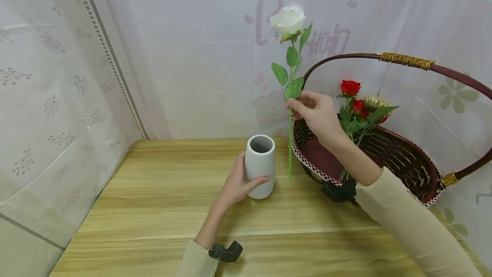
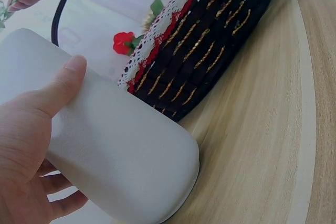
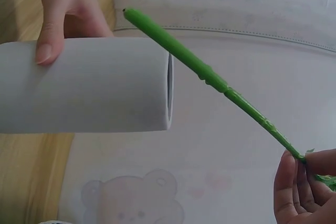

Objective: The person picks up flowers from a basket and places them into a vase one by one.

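Note:
A white vase point(image 1: 260, 168) stands upright on the wooden table. Its round mouth faces up, and I see no flower in it. My left hand point(image 1: 241, 181) grips it from the left side, thumb across the front; the left wrist view shows the thumb and curled fingers about the vase point(image 2: 126, 140). My right hand point(image 1: 316, 113) pinches the green stem of an artificial white rose point(image 1: 288, 22) just below its leaves. The rose is upright to the right of the vase, bloom high. In the right wrist view the bare stem point(image 3: 194, 66) slants past the vase's rim, its lower end free.
On the right stands a dark woven basket point(image 1: 407, 157) with white lace trim and a tall arched handle point(image 1: 461, 78). Red roses point(image 1: 350, 87) and a cream flower point(image 1: 376, 102) lean inside it. White printed curtains point(image 1: 184, 54) hang behind and to the left of the table point(image 1: 161, 208).

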Action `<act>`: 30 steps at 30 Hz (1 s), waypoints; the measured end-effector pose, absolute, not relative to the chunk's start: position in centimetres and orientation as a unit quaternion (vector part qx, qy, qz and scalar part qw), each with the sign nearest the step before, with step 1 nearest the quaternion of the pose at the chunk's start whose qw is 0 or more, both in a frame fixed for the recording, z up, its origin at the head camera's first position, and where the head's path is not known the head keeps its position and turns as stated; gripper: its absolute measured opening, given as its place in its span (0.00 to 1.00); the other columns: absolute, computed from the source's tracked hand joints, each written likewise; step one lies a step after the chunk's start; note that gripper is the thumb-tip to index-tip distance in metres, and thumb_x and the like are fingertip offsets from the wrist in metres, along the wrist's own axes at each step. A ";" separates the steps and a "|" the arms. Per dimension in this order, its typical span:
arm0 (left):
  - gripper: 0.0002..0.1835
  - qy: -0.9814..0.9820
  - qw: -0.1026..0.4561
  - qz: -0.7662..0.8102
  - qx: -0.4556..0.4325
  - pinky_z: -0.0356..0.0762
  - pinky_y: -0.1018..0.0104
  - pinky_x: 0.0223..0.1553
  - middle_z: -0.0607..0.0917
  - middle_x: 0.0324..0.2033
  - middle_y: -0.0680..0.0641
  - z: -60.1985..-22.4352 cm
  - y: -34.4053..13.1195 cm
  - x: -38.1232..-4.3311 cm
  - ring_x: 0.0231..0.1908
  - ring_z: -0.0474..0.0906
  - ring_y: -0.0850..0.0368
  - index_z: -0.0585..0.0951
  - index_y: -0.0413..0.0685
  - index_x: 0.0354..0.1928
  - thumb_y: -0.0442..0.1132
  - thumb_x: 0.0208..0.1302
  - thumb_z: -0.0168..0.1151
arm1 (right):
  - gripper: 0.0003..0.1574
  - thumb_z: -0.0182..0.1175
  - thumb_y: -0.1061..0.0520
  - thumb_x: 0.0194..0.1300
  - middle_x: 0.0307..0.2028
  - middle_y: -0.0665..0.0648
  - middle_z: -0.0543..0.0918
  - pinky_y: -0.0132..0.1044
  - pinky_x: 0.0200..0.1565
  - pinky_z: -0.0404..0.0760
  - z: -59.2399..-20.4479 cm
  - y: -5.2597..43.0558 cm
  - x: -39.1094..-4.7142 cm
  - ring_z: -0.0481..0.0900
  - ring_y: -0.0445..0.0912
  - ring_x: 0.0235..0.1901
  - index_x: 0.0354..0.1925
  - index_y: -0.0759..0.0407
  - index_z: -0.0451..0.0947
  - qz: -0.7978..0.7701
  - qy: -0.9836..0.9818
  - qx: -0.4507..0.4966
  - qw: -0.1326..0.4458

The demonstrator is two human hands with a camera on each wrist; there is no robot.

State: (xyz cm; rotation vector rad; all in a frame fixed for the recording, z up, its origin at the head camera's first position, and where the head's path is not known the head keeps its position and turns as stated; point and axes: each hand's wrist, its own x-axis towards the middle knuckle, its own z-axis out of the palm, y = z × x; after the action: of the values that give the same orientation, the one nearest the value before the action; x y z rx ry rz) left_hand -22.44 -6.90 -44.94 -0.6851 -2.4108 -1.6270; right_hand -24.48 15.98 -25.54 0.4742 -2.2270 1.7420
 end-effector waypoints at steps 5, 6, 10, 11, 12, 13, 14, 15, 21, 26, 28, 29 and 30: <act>0.49 -0.807 0.075 -0.541 -0.224 0.72 0.48 0.58 0.70 0.62 0.48 -44.9 -6.9 -22.4 0.58 0.71 0.51 0.60 0.54 0.73 0.51 0.55 0.79 | 0.14 0.64 0.58 0.71 0.31 0.51 0.86 0.33 0.36 0.82 -24.9 15.2 -24.7 0.81 0.44 0.27 0.47 0.70 0.82 0.604 -0.767 0.167 0.139; 0.49 -0.807 0.074 -0.542 -0.224 0.72 0.48 0.58 0.70 0.62 0.48 -44.9 -6.9 -22.4 0.59 0.71 0.51 0.60 0.54 0.73 0.51 0.55 0.79 | 0.14 0.64 0.58 0.71 0.31 0.51 0.86 0.33 0.36 0.82 -24.7 15.1 -24.7 0.81 0.45 0.27 0.47 0.70 0.82 0.606 -0.765 0.168 0.139; 0.49 -0.807 0.072 -0.543 -0.221 0.71 0.49 0.59 0.70 0.62 0.48 -44.8 -6.9 -22.4 0.59 0.71 0.51 0.60 0.55 0.73 0.50 0.55 0.79 | 0.14 0.64 0.60 0.70 0.32 0.52 0.87 0.32 0.35 0.82 -24.0 14.3 -25.0 0.82 0.45 0.27 0.48 0.71 0.82 0.612 -0.758 0.174 0.146; 0.49 -0.806 0.072 -0.544 -0.221 0.71 0.49 0.59 0.70 0.62 0.48 -44.8 -6.9 -22.4 0.59 0.71 0.51 0.60 0.55 0.73 0.49 0.55 0.79 | 0.14 0.64 0.60 0.70 0.32 0.53 0.87 0.33 0.35 0.83 -23.8 14.1 -25.0 0.82 0.45 0.27 0.48 0.71 0.82 0.615 -0.754 0.176 0.147; 0.49 -0.806 0.072 -0.544 -0.221 0.71 0.49 0.59 0.70 0.62 0.48 -44.8 -6.9 -22.4 0.59 0.71 0.52 0.60 0.55 0.73 0.49 0.55 0.79 | 0.14 0.64 0.61 0.70 0.31 0.53 0.87 0.33 0.35 0.83 -23.6 13.9 -25.1 0.82 0.45 0.27 0.48 0.71 0.82 0.616 -0.753 0.179 0.148; 0.49 -0.806 0.071 -0.545 -0.220 0.71 0.49 0.59 0.70 0.62 0.48 -44.8 -7.0 -22.4 0.59 0.71 0.52 0.60 0.55 0.73 0.49 0.55 0.79 | 0.14 0.64 0.61 0.70 0.31 0.53 0.87 0.33 0.36 0.83 -23.5 13.8 -25.1 0.82 0.46 0.28 0.48 0.71 0.81 0.617 -0.751 0.180 0.148; 0.49 -0.806 0.069 -0.545 -0.220 0.71 0.49 0.59 0.70 0.62 0.49 -44.8 -7.0 -22.4 0.59 0.71 0.52 0.59 0.56 0.73 0.49 0.55 0.79 | 0.14 0.64 0.61 0.70 0.31 0.53 0.87 0.33 0.36 0.83 -23.3 13.6 -25.2 0.82 0.46 0.28 0.49 0.72 0.81 0.617 -0.751 0.182 0.148; 0.49 -0.806 0.068 -0.545 -0.219 0.71 0.49 0.59 0.70 0.62 0.49 -44.8 -7.0 -22.4 0.59 0.71 0.52 0.59 0.56 0.73 0.49 0.55 0.79 | 0.14 0.64 0.61 0.70 0.32 0.53 0.86 0.33 0.37 0.83 -23.2 13.5 -25.3 0.82 0.46 0.28 0.49 0.71 0.81 0.617 -0.750 0.183 0.149; 0.48 -0.807 0.072 -0.541 -0.224 0.71 0.48 0.59 0.70 0.62 0.47 -44.9 -7.0 -22.4 0.59 0.71 0.51 0.60 0.54 0.73 0.50 0.55 0.79 | 0.14 0.63 0.62 0.71 0.34 0.57 0.86 0.35 0.38 0.84 -22.5 12.5 -25.6 0.82 0.47 0.29 0.51 0.69 0.81 0.612 -0.753 0.188 0.153; 0.49 -0.808 0.078 -0.537 -0.229 0.72 0.48 0.58 0.71 0.62 0.46 -44.9 -7.0 -22.4 0.59 0.71 0.50 0.60 0.52 0.73 0.50 0.55 0.79 | 0.16 0.64 0.62 0.70 0.34 0.58 0.87 0.36 0.39 0.84 -22.0 11.9 -25.9 0.83 0.48 0.29 0.54 0.65 0.81 0.612 -0.753 0.185 0.153; 0.49 -0.807 0.079 -0.538 -0.230 0.72 0.48 0.58 0.71 0.62 0.46 -44.9 -7.0 -22.4 0.59 0.71 0.50 0.60 0.52 0.73 0.50 0.55 0.79 | 0.17 0.64 0.62 0.69 0.34 0.58 0.87 0.36 0.39 0.84 -21.9 11.7 -26.0 0.83 0.49 0.29 0.55 0.65 0.80 0.617 -0.751 0.183 0.151; 0.48 -0.806 0.081 -0.539 -0.231 0.73 0.47 0.58 0.71 0.62 0.45 -44.8 -7.0 -22.4 0.58 0.71 0.50 0.60 0.51 0.73 0.49 0.55 0.79 | 0.18 0.64 0.62 0.69 0.34 0.59 0.87 0.36 0.38 0.84 -21.8 11.6 -26.1 0.83 0.49 0.29 0.56 0.64 0.80 0.619 -0.749 0.182 0.151; 0.48 -0.806 0.081 -0.540 -0.231 0.73 0.47 0.58 0.71 0.62 0.45 -44.8 -7.0 -22.4 0.58 0.71 0.50 0.60 0.51 0.72 0.49 0.55 0.79 | 0.18 0.64 0.62 0.69 0.34 0.59 0.87 0.36 0.38 0.84 -21.8 11.5 -26.1 0.83 0.50 0.29 0.56 0.64 0.80 0.621 -0.747 0.183 0.151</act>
State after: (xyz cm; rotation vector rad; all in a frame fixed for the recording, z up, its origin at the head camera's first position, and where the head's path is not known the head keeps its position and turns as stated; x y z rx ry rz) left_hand -22.43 -6.95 -44.82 -0.6900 -2.4088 -1.6131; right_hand -26.13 11.51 -21.79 0.5247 -2.1446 1.7823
